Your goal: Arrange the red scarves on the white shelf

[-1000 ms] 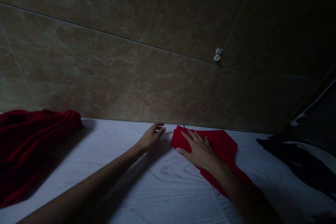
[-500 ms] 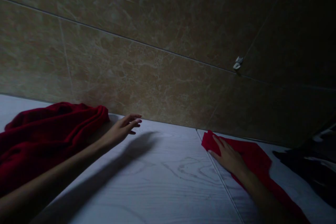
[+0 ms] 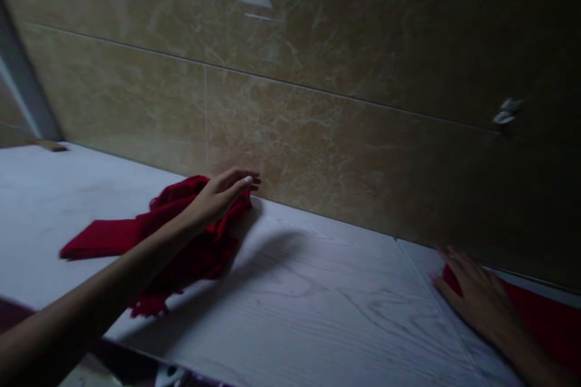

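Note:
A crumpled red cloth (image 3: 109, 238) with ragged edges lies on the white wood-grain surface at the left, one flat end pointing left. Above it, my left hand (image 3: 229, 188) hangs in the air near the wall, fingers stretched and holding nothing. Its forearm hides part of the cloth. At the far right, my right hand (image 3: 476, 296) rests with fingers spread on a second red cloth (image 3: 544, 314), which looks laid out flatter. The hand covers this cloth's near-left end, and the frame cuts off the rest. The right hand is slightly blurred.
A brown marbled tile wall (image 3: 290, 127) runs behind the white surface (image 3: 295, 314). A small metal fitting (image 3: 507, 112) sticks out of it at the right. A grey post (image 3: 27, 78) and a small brown piece (image 3: 51, 145) are at the far left. Dark items lie below the front edge.
My view has swung left, bringing in the post, the cloth's left end and the front edge. My left hand now hovers over the left cloth. My right hand stays on the right cloth.

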The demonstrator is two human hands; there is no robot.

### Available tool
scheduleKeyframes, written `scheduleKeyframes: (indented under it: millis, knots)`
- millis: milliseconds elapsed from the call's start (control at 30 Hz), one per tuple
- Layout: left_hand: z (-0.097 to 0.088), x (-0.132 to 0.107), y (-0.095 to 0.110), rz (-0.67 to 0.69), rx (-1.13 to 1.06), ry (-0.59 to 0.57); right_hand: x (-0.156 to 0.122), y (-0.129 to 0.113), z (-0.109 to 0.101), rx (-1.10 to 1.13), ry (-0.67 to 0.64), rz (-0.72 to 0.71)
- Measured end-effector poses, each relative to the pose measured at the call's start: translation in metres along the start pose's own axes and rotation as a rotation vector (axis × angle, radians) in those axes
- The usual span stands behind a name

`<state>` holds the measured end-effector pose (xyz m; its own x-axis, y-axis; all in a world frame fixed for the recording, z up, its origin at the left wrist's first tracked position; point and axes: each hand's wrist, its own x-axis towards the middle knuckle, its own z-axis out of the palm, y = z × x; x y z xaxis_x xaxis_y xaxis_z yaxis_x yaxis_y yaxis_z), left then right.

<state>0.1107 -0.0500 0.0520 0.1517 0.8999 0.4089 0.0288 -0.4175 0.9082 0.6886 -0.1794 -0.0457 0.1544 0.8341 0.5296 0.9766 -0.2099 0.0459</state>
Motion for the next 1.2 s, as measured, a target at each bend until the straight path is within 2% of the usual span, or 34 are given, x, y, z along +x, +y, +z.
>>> scheduleKeyframes:
  millis: [67,133,200,267,367,433,500,667,733,867,933,1033,1200]
  knots:
    - [-0.027,0.010,0.010,0.017,0.036,0.098,0.008,-0.036,0.011,0.165,0.042,-0.056]
    - [-0.054,0.019,0.016,0.029,0.113,0.208,0.016,-0.080,0.017,0.354,0.030,-0.103]
    - [-0.077,0.022,0.016,0.027,0.261,0.246,0.024,-0.128,0.015,0.539,0.033,-0.122]
    - [-0.090,0.019,0.009,-0.013,0.500,0.150,0.033,-0.172,0.010,0.685,0.060,-0.116]
    - [-0.095,0.003,-0.007,-0.155,0.922,-0.062,0.047,-0.226,0.007,0.845,0.070,-0.131]
    - [-0.092,-0.010,-0.014,-0.232,1.121,-0.111,0.055,-0.252,0.010,0.919,0.066,-0.135]
    - [-0.087,-0.020,-0.016,-0.244,1.213,-0.116,0.060,-0.270,0.017,0.980,0.069,-0.130]
    - [-0.069,-0.032,-0.006,-0.166,1.174,-0.183,0.052,-0.291,0.038,1.078,0.039,-0.089]
    - [-0.059,-0.033,-0.007,-0.185,1.192,-0.203,0.046,-0.290,0.042,1.103,-0.003,-0.095]
    - [-0.045,-0.030,-0.021,-0.290,1.407,-0.300,0.039,-0.280,0.042,1.124,-0.051,-0.074]
    - [-0.043,-0.025,-0.027,-0.339,1.487,-0.324,0.039,-0.277,0.041,1.118,-0.056,-0.063]
    - [-0.046,-0.019,-0.032,-0.366,1.548,-0.298,0.039,-0.278,0.040,1.126,-0.053,-0.061]
    - [-0.051,-0.016,-0.031,-0.260,1.551,-0.228,0.039,-0.280,0.042,1.146,-0.072,-0.078]
